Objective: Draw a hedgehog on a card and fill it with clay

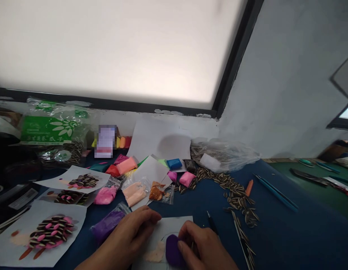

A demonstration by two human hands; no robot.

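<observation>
A purple clay piece (174, 250), flattened and rounded, is on a sheet of white paper (185, 221) in front of me. My right hand (204, 243) has its thumb and fingers closed on the clay's right edge. A patch of pale peach clay (156, 253) sticks to the paper just left of it. My left hand (131, 234) rests over the paper's left edge, fingers loosely bent and nothing visible in them. Beside that hand lies a bag of purple clay (109, 223). A dark pen (212, 222) lies right of the paper.
Sunflower seeds (232, 191) trail along the right, by metal tweezers (241, 240) and blue tweezers (277, 193). Seed-and-clay pictures (69, 247) lie at the left. Colourful clay packs (127, 165) and a green seed bag (50, 129) are behind, below a window.
</observation>
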